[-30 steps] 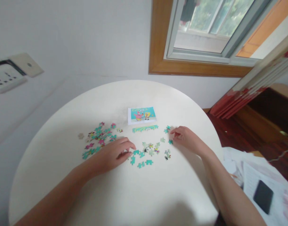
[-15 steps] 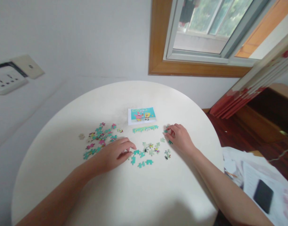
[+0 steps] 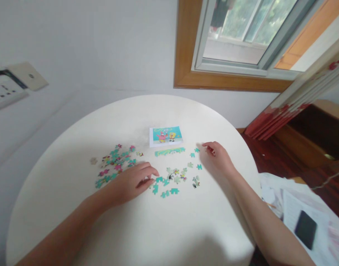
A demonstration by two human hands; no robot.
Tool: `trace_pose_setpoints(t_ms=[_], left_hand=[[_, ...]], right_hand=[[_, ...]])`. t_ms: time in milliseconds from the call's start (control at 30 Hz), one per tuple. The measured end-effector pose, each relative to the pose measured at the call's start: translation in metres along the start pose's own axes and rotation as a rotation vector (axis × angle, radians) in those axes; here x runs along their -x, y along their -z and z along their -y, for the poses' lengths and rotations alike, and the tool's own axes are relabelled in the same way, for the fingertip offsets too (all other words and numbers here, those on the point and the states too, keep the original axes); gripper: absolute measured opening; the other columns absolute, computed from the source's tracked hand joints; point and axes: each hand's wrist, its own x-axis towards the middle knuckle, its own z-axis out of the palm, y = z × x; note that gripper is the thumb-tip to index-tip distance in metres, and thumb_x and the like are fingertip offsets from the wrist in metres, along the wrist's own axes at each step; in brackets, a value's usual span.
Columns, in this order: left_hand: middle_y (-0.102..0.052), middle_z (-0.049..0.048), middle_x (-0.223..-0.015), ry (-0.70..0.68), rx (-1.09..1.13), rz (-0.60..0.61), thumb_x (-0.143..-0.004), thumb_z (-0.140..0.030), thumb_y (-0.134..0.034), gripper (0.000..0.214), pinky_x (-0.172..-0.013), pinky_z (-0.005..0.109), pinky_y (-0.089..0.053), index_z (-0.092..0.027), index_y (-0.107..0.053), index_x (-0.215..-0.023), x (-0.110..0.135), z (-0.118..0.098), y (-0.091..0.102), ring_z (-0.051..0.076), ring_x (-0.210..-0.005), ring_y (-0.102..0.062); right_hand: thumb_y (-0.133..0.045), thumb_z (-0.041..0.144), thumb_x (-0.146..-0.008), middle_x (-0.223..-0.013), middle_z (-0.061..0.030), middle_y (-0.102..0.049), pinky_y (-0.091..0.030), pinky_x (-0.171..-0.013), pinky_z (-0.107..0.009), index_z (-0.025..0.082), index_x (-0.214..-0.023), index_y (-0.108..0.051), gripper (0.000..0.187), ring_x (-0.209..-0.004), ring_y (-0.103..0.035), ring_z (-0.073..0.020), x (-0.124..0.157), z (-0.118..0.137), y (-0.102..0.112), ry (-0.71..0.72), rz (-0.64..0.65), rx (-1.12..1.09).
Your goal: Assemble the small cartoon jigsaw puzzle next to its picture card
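My left hand [image 3: 140, 179] rests on the white table between two groups of jigsaw pieces. Its thumb and forefinger are parted, close to a teal puzzle piece [image 3: 159, 180]. At the right, my right hand [image 3: 217, 154] hovers with loosely bent, parted fingers and no piece visible in them. Just left of its fingertips lie a small teal piece [image 3: 197, 150] and another teal piece [image 3: 192, 155]. A joined strip of puzzle [image 3: 169, 152] lies below the picture card [image 3: 167, 136], which shows cartoon figures. Pale and yellow pieces [image 3: 176, 179] are scattered between the hands.
A dense pile of mixed pieces [image 3: 116, 159] spreads behind my left forearm, with a pale piece [image 3: 93, 160] apart at its left. The round table [image 3: 163, 229] meets the wall near a window [image 3: 236, 33]. Papers and a phone [image 3: 305, 229] lie lower right.
My right hand has drawn back to the right, away from the teal pieces, which now show uncovered. My left hand stays in place. The view has shifted slightly.
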Motion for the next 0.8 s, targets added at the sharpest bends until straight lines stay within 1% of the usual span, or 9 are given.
trace_pose_setpoints(t_ms=[100,267,400,667,800], left_hand=[[-0.059,0.0045,-0.101,-0.004,-0.006,-0.001,-0.093,-0.026,-0.044,0.021,-0.083,0.027,-0.041,-0.021,-0.059,-0.107,-0.0001,0.0008,-0.0002,0.017,-0.092,-0.056],[-0.059,0.0046,-0.101,-0.009,-0.007,0.001,-0.093,-0.025,-0.044,0.021,-0.083,0.027,-0.041,-0.021,-0.059,-0.107,0.0001,0.0014,-0.0006,0.017,-0.092,-0.056],[-0.059,0.0043,-0.102,-0.003,-0.006,0.003,-0.093,-0.025,-0.044,0.021,-0.083,0.027,-0.041,-0.021,-0.059,-0.107,0.0,0.0021,-0.0014,0.017,-0.092,-0.056],[-0.059,0.004,-0.101,-0.001,-0.016,-0.006,-0.093,-0.025,-0.044,0.021,-0.082,0.026,-0.041,-0.021,-0.06,-0.107,-0.0005,0.0005,-0.0007,0.016,-0.091,-0.057],[-0.059,0.0041,-0.101,-0.004,-0.012,-0.006,-0.093,-0.025,-0.044,0.021,-0.082,0.026,-0.041,-0.021,-0.06,-0.106,-0.0003,0.0001,0.0002,0.017,-0.091,-0.057]], right_hand=[[-0.048,0.007,-0.08,-0.088,-0.0059,-0.061,-0.046,-0.071,-0.027,0.016,-0.102,-0.068,0.031,-0.076,-0.057,-0.0153,-0.0007,-0.0032,-0.0023,0.015,0.022,-0.001],[-0.052,0.01,-0.082,-0.089,-0.0078,-0.058,-0.046,-0.071,-0.029,0.017,-0.11,-0.069,0.033,-0.076,-0.056,-0.0167,-0.0006,0.0021,-0.0087,0.074,0.06,0.008],[-0.052,0.01,-0.084,-0.088,-0.008,-0.056,-0.046,-0.073,-0.03,0.019,-0.106,-0.072,0.031,-0.077,-0.055,-0.0172,-0.0013,0.0016,-0.0091,0.114,0.068,0.024],[-0.055,0.009,-0.082,-0.087,-0.0069,-0.056,-0.045,-0.072,-0.028,0.017,-0.093,-0.071,0.021,-0.074,-0.054,-0.0155,-0.0022,-0.0014,-0.0082,0.069,0.078,-0.028],[-0.055,0.012,-0.084,-0.089,-0.0074,-0.057,-0.045,-0.073,-0.029,0.017,-0.098,-0.07,0.021,-0.075,-0.055,-0.016,-0.0024,0.0009,-0.007,0.066,0.068,-0.023]])
